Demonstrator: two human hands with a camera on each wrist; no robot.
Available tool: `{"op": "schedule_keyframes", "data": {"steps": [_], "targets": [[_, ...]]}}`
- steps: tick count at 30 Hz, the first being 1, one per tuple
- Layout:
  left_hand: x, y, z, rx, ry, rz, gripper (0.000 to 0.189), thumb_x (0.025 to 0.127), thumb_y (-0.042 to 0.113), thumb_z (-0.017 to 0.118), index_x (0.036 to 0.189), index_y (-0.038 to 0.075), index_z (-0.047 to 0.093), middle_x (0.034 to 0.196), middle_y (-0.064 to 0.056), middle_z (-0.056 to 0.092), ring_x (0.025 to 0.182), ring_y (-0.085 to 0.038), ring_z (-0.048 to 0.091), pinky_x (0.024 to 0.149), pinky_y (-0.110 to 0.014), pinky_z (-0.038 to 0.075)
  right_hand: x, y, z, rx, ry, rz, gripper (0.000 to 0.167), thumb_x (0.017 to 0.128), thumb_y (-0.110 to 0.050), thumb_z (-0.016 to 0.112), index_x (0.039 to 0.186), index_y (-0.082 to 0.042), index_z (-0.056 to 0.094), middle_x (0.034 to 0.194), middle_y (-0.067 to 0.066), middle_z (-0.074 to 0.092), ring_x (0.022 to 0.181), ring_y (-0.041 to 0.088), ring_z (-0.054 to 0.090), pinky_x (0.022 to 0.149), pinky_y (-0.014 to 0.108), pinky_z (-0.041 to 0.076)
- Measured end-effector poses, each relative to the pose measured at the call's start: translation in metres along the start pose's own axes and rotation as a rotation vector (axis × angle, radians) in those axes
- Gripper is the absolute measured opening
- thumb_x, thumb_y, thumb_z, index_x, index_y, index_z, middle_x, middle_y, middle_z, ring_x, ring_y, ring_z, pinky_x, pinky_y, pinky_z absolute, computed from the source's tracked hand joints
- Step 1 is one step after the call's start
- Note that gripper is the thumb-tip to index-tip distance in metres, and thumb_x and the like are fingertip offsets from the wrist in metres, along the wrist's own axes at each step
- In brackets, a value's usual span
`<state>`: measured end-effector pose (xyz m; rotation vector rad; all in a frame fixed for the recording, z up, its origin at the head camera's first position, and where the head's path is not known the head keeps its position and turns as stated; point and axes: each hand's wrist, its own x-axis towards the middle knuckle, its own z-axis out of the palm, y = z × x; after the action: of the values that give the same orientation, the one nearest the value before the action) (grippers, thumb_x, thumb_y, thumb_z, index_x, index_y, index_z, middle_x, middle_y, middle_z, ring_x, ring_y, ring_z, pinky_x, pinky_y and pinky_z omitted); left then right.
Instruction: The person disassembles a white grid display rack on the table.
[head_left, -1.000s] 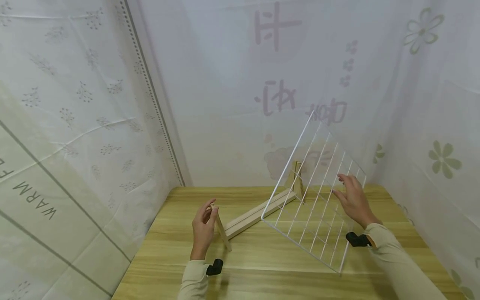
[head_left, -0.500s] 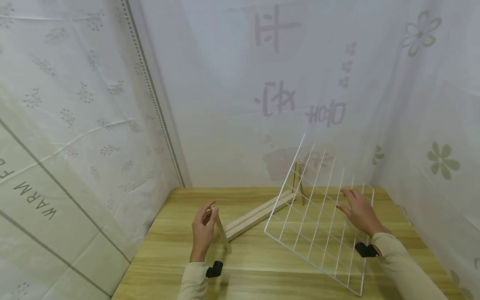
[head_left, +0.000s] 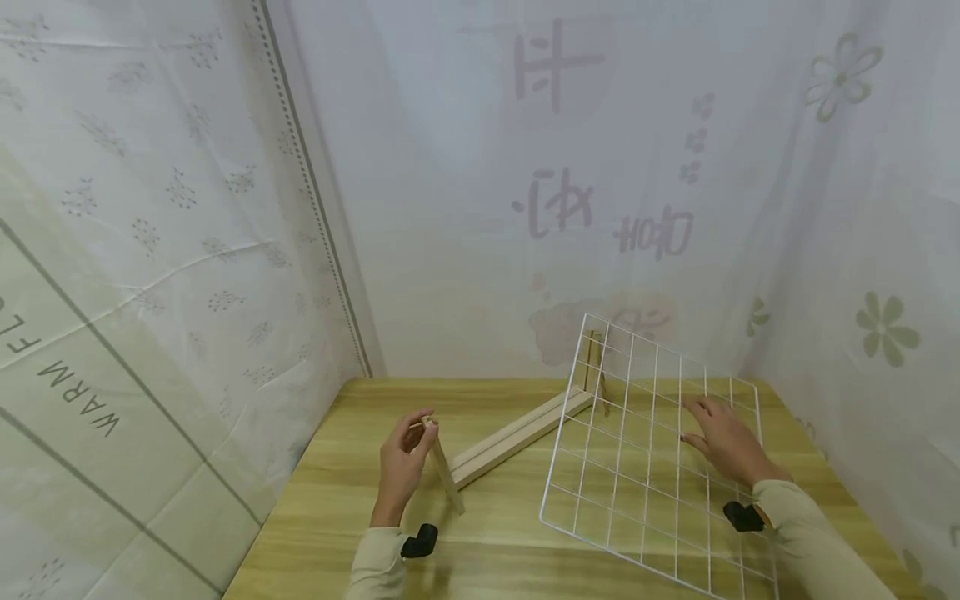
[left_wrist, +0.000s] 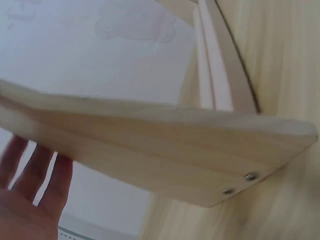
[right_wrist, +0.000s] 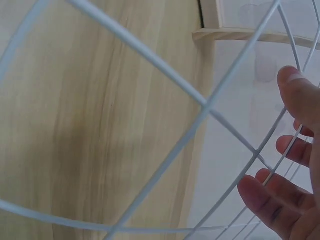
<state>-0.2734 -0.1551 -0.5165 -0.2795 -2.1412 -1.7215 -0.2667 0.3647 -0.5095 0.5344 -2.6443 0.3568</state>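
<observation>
At lower centre, the left hand [head_left: 401, 462] has its grip on a wooden stand [head_left: 517, 439]; lower right, the right hand [head_left: 726, 440] grips a white wire grid [head_left: 677, 498].

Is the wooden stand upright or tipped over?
Upright: in the head view both end pieces rise from the table, joined low by the rail; the left hand holds the nearer top.

The head camera looks forward and down over the table [head_left: 495, 533]; the wrist views, much closer, share the wooden stand [left_wrist: 150, 145].
</observation>
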Motion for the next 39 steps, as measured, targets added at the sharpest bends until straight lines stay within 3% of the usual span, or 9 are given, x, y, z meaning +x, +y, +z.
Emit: {"op": "schedule_keyframes", "data": {"steps": [6, 9, 13, 21, 28, 32, 35, 39], "targets": [[0.011, 0.001, -0.015, -0.057, -0.178, 0.002, 0.028, 0.098, 0.013, 0.066, 0.123, 0.002, 0.063, 0.118, -0.022, 0.068, 0.097, -0.003, 0.065, 0.084, -0.018, 0.055, -0.007, 0.003, -0.001, -0.034, -0.059, 0.026, 0.06, 0.086, -0.016, 0.078, 0.135, 0.009, 0.052, 0.123, 0.03, 0.06, 0.111, 0.05, 0.058, 0.093, 0.063, 0.049], [0.016, 0.002, -0.02, -0.05, -0.218, 0.009, 0.026, 0.097, 0.012, 0.066, 0.122, 0.002, 0.064, 0.114, -0.022, 0.069, 0.089, -0.002, 0.063, 0.081, -0.02, 0.055, -0.008, 0.002, -0.002, -0.045, -0.093, 0.038, 0.058, 0.088, -0.018, 0.077, 0.134, 0.009, 0.053, 0.125, 0.031, 0.06, 0.112, 0.051, 0.058, 0.094, 0.063, 0.049], [0.018, 0.005, -0.024, -0.042, -0.214, -0.014, 0.026, 0.094, 0.011, 0.07, 0.118, 0.0, 0.065, 0.11, -0.02, 0.069, 0.084, -0.003, 0.061, 0.078, -0.021, 0.055, -0.01, 0.0, -0.001, -0.059, -0.102, 0.028, 0.055, 0.088, -0.019, 0.077, 0.131, 0.008, 0.056, 0.125, 0.03, 0.06, 0.111, 0.051, 0.058, 0.091, 0.062, 0.05], [0.015, 0.007, -0.025, -0.063, -0.213, -0.052, 0.024, 0.092, -0.001, 0.069, 0.114, -0.008, 0.063, 0.111, -0.029, 0.066, 0.09, 0.002, 0.064, 0.081, -0.021, 0.056, -0.015, 0.003, 0.0, -0.086, -0.097, 0.02, 0.054, 0.086, -0.019, 0.079, 0.128, 0.008, 0.059, 0.122, 0.026, 0.062, 0.103, 0.046, 0.061, 0.086, 0.058, 0.053], [0.007, 0.009, -0.026, -0.047, -0.207, -0.042, 0.022, 0.09, 0.005, 0.074, 0.11, 0.0, 0.066, 0.104, -0.003, 0.071, 0.086, -0.003, 0.064, 0.082, -0.021, 0.056, -0.019, 0.007, 0.003, -0.127, -0.11, 0.013, 0.055, 0.083, -0.021, 0.08, 0.127, 0.007, 0.06, 0.12, 0.024, 0.063, 0.098, 0.044, 0.062, 0.079, 0.055, 0.056], [0.002, 0.012, -0.027, -0.031, -0.203, -0.023, 0.022, 0.089, 0.006, 0.076, 0.108, 0.001, 0.067, 0.103, 0.002, 0.071, 0.085, -0.006, 0.064, 0.083, -0.022, 0.055, -0.021, 0.007, 0.005, -0.149, -0.108, 0.013, 0.055, 0.082, -0.022, 0.082, 0.126, 0.005, 0.061, 0.118, 0.021, 0.063, 0.094, 0.041, 0.061, 0.068, 0.049, 0.057], [-0.003, 0.015, -0.027, -0.036, -0.21, 0.005, 0.021, 0.088, 0.006, 0.076, 0.107, 0.002, 0.067, 0.103, 0.0, 0.071, 0.087, -0.009, 0.066, 0.085, -0.022, 0.055, -0.021, 0.007, 0.007, -0.178, -0.101, -0.001, 0.055, 0.081, -0.023, 0.083, 0.125, 0.002, 0.062, 0.116, 0.019, 0.063, 0.089, 0.038, 0.061, 0.062, 0.044, 0.056], [-0.011, 0.018, -0.024, -0.07, -0.241, 0.062, 0.02, 0.089, 0.003, 0.074, 0.107, 0.0, 0.065, 0.104, -0.013, 0.072, 0.092, -0.014, 0.069, 0.085, -0.024, 0.055, -0.021, 0.01, 0.012, -0.221, -0.095, -0.026, 0.055, 0.078, -0.025, 0.085, 0.122, 0.0, 0.062, 0.114, 0.016, 0.064, 0.084, 0.036, 0.062, 0.059, 0.041, 0.056]]}}
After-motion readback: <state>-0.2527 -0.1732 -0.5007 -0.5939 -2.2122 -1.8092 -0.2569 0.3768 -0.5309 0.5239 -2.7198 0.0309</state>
